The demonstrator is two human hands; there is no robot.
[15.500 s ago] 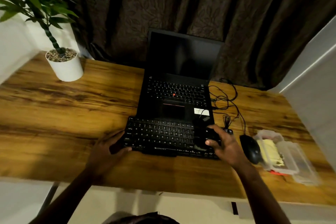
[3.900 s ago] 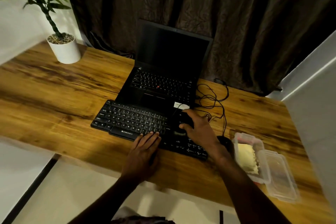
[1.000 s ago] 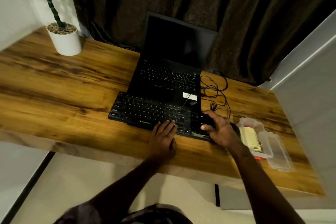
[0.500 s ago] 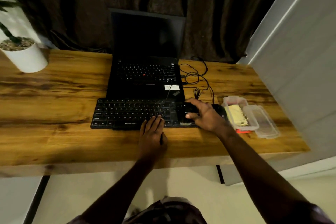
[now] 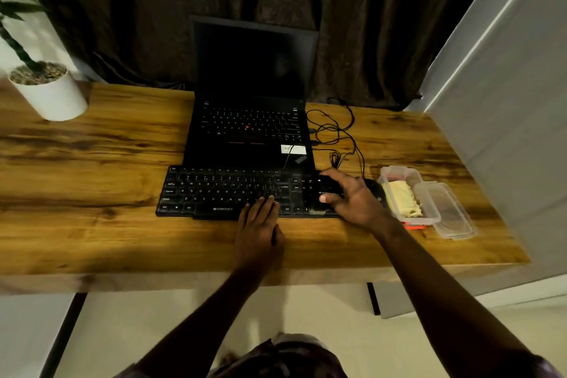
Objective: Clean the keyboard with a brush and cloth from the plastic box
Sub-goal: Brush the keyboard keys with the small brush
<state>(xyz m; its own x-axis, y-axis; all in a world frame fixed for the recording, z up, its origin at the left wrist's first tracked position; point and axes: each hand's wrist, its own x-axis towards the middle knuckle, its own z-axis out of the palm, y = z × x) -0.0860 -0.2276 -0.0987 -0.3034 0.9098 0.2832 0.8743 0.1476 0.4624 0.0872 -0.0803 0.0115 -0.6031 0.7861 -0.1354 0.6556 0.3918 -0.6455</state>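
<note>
The brushing step appears to be in hand. The right hand (image 5: 356, 201) curls its fingers round a dark brush (image 5: 326, 190) on the right end of the keyboard (image 5: 221, 190). The left hand (image 5: 259, 225) lies flat, fingers straight, steadying the keyboard's near edge on the surface (image 5: 92, 163). Next probably comes the yellow cloth (image 5: 400, 199), which lies in the open plastic box (image 5: 397, 169) just right of the mouse (image 5: 372, 189). The laptop (image 5: 251, 132) and loose cables (image 5: 337, 132) crowd the far side.
</note>
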